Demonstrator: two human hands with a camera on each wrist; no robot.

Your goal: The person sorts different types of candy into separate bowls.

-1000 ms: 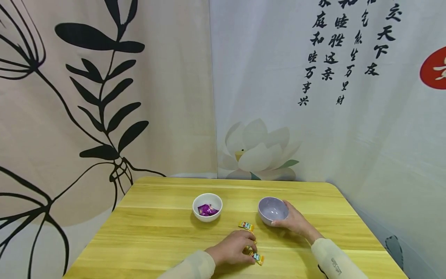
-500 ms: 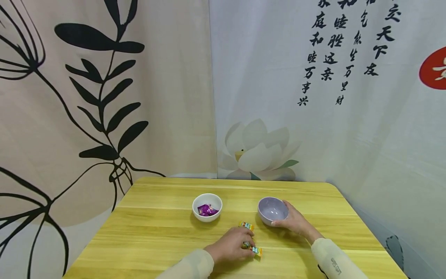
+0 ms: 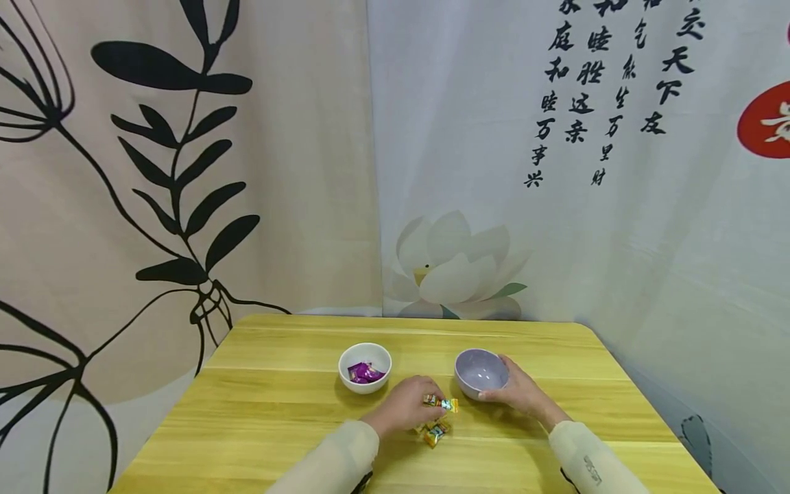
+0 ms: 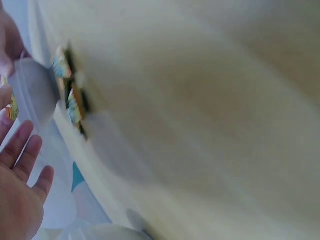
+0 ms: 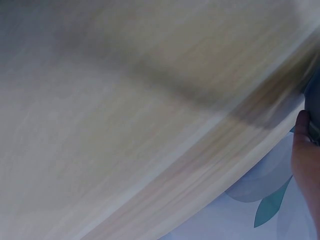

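With the left hand (image 3: 404,405), pinching a yellow-wrapped candy (image 3: 448,405) near a couple more candies (image 3: 435,433) on the surface (image 3: 259,418); meanwhile, with the right hand (image 3: 523,392), gripping a purplish bowl (image 3: 480,374)

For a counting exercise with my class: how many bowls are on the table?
2. The white bowl stands on the left, with purple sweets inside; the grey bowl is on the right, held by the right hand.
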